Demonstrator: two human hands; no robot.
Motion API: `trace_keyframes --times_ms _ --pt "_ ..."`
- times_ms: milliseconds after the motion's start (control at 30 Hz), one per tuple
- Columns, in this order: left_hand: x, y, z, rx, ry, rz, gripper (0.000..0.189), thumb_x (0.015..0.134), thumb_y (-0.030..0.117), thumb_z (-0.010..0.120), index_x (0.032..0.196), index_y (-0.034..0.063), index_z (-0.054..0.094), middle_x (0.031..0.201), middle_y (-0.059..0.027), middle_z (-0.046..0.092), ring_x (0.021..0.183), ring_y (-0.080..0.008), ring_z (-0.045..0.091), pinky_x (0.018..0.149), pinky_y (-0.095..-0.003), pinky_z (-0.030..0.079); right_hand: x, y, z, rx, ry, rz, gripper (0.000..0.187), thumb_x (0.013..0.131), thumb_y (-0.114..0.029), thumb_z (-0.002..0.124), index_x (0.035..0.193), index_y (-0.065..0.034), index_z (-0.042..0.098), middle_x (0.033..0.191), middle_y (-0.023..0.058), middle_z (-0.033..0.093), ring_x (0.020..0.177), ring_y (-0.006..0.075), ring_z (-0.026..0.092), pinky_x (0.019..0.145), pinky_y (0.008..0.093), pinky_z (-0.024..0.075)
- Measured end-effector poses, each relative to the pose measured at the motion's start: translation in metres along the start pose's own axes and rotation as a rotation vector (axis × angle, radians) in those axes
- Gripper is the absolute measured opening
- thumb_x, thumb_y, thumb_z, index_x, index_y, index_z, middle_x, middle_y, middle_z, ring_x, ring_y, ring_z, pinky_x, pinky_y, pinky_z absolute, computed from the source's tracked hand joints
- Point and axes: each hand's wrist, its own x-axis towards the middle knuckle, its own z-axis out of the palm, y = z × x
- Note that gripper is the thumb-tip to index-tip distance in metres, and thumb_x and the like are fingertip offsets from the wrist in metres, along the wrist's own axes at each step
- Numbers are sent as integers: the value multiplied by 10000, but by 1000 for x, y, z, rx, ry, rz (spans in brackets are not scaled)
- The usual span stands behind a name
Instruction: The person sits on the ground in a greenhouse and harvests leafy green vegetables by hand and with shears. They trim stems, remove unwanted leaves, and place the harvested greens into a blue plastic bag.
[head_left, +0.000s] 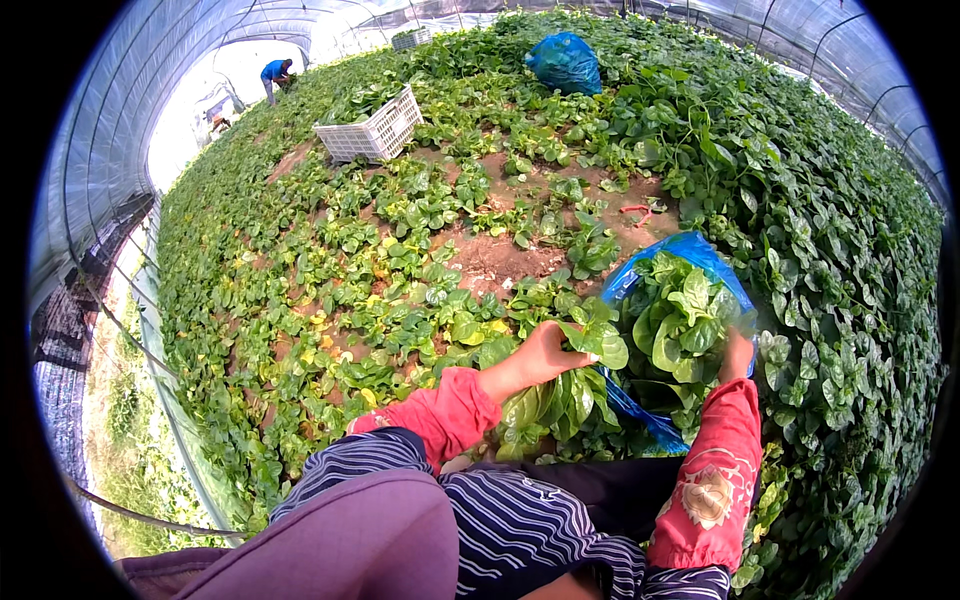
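Note:
My left hand (541, 355), below a red sleeve cover, pinches a sprig of broad green leaves (609, 346) between thumb and fingers. More large leaves hang just beneath it. To its right, a blue plastic bag (694, 244) stands open among the plants with a bunch of leafy greens (686, 315) in its mouth. My right hand (736, 354) is at the right side of that bunch, by the bag's edge. Its fingers are blurred and partly hidden by leaves, so its hold cannot be made out.
A white plastic crate (379, 135) holding greens sits tilted ahead on the left. A full blue bag (564, 64) stands farther off, and another crate (411, 39) is at the back. Dense plants (817, 270) cover the right side. A person (276, 75) bends over at the far left.

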Motion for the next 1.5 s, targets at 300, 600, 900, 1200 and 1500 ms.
trace_keyframes --times_ms 300,600,900,1200,1500 --pt "-2 1 -1 -52 -18 -26 199 768 104 684 933 -2 653 868 -63 664 814 -118 599 744 -269 472 -9 -8 0 -25 15 -24 332 757 -236 633 921 49 589 794 55 591 659 147 502 608 302 407" --pt "10 36 12 -240 236 138 154 790 141 662 868 11 633 844 -8 617 779 -84 531 722 -248 422 -8 -8 -3 -468 -132 -72 467 750 -294 560 970 117 573 865 201 618 781 280 582 711 367 437" --pt "141 20 70 411 473 741 142 718 154 706 807 61 646 951 -55 582 907 -219 510 798 -333 399 -122 -90 16 -150 -584 220 288 854 -269 510 944 -6 587 799 96 603 657 217 622 516 375 539" --pt "172 -118 144 930 110 617 227 705 70 588 926 124 586 1118 -65 575 1111 -305 489 914 -417 369 -70 -40 -95 -87 -130 432 145 835 -120 519 872 8 576 696 129 612 533 236 602 468 330 493" --pt "196 -145 135 956 113 533 274 674 62 634 923 125 539 1101 -52 561 1112 -286 476 912 -392 385 -71 60 -126 -556 -453 649 355 809 -233 632 1071 -4 561 1047 131 573 839 283 582 650 437 524"
